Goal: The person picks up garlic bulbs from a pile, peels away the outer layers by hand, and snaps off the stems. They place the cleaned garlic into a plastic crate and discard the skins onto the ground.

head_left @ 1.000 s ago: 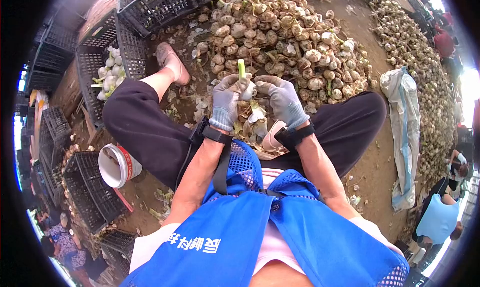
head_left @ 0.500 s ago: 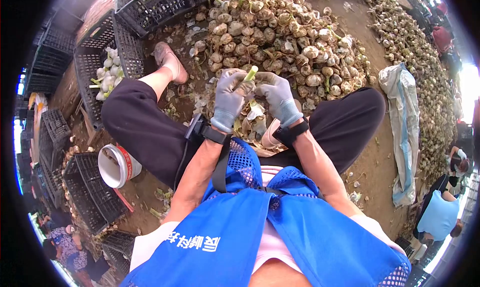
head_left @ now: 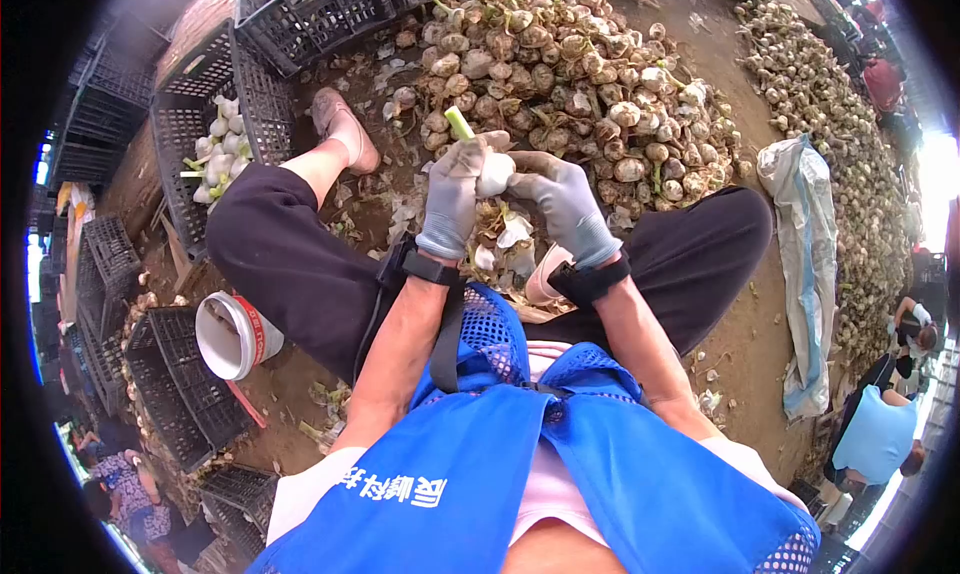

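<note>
My gloved left hand point(head_left: 455, 189) is closed around a white garlic bulb point(head_left: 495, 175), whose cut green stem sticks up past the fingers. My gloved right hand point(head_left: 556, 192) has its thumb and fingertips pressed together at the bulb's right side; whether they pinch skin there is too small to tell. Below both hands, loose papery peelings point(head_left: 513, 232) lie on the ground between my legs. Just beyond the hands rises a heap of dirty, unpeeled garlic point(head_left: 590, 84).
At left, a black crate point(head_left: 180, 104) holds cleaned white garlic. A white bucket point(head_left: 225, 334) stands beside my knee, near another black crate point(head_left: 190, 374). A whitish sack point(head_left: 805, 264) lies at right before a longer garlic heap point(head_left: 860, 194). Other people sit at both edges.
The garlic has turned in my left hand: its stem now leans up and left, and the clean white bulb shows. My right hand has shifted slightly, with its fingers at the bulb.
</note>
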